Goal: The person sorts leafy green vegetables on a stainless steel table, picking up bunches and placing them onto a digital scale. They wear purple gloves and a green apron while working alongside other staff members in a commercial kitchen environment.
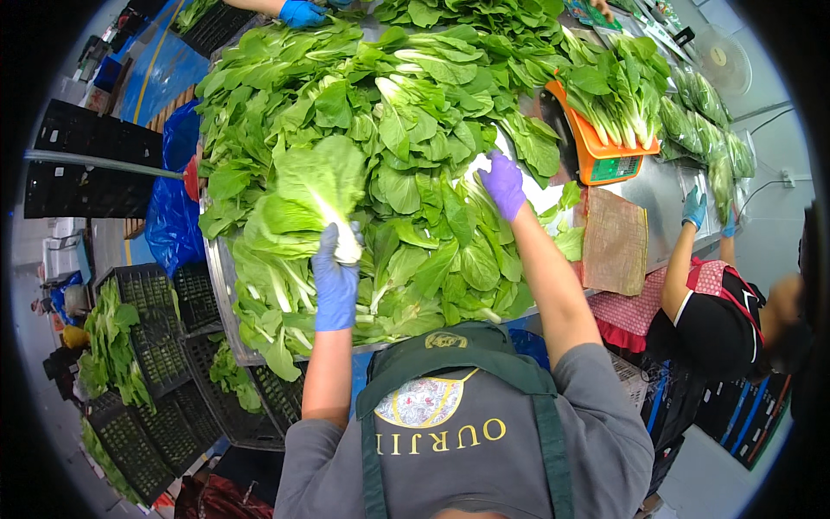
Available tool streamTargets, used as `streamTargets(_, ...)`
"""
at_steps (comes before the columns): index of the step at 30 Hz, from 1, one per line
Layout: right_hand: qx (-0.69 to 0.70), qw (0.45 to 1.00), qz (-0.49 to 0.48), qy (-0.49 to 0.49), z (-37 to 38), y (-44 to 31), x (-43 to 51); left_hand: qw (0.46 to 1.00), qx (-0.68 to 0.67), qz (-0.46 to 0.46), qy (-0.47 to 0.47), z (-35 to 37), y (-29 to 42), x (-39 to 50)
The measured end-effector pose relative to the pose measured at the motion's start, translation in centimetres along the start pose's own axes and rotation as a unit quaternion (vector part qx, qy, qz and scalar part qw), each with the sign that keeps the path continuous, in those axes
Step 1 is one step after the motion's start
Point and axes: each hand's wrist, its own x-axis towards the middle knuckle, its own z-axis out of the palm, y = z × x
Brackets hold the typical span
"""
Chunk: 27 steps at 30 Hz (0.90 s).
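Observation:
My left hand (336,279), in a blue glove, grips the white stem of a leafy green head (318,188), its leaves spread up and to the left. To the right, my right hand (503,183) wears a purple glove and rests at the edge of the pile, by some leaves and a white surface; whether its fingers hold anything is hidden. Loose leafy greens (415,123) cover most of the metal table in front of me. Beyond my right hand, an orange scale (600,162) carries a bunch of greens (613,91).
Black plastic crates (152,324), some with greens, stand at lower left beside a blue plastic bag (172,194). A brown mat (615,240) lies right of my arm. A co-worker in a pink apron (626,308) stands at right near bagged greens (707,130); another gloved hand (302,13) shows at the top.

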Motion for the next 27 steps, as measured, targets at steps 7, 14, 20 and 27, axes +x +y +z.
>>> streamTargets(7, 0.340, 0.916, -0.007, -0.212, -3.5, 4.3, 2.7, 0.990, -0.052, -0.134, 0.015, 1.5, -4.9, -0.4)
streamTargets(14, 0.279, 0.948, -0.119, -0.092, -16.2, -0.3, -0.7, 0.974, -0.114, -0.194, -0.016, 2.5, -6.9, 0.1)
streamTargets(20, 0.156, 0.874, -0.437, 0.144, -17.6, -8.5, -6.7, 0.964, -0.118, -0.240, -0.003, 3.5, -7.5, 0.1)
streamTargets(27, 0.177, 0.873, -0.453, 0.024, -9.3, -11.1, -11.9, 0.979, -0.062, -0.174, -0.089, 2.2, -7.3, -1.7)
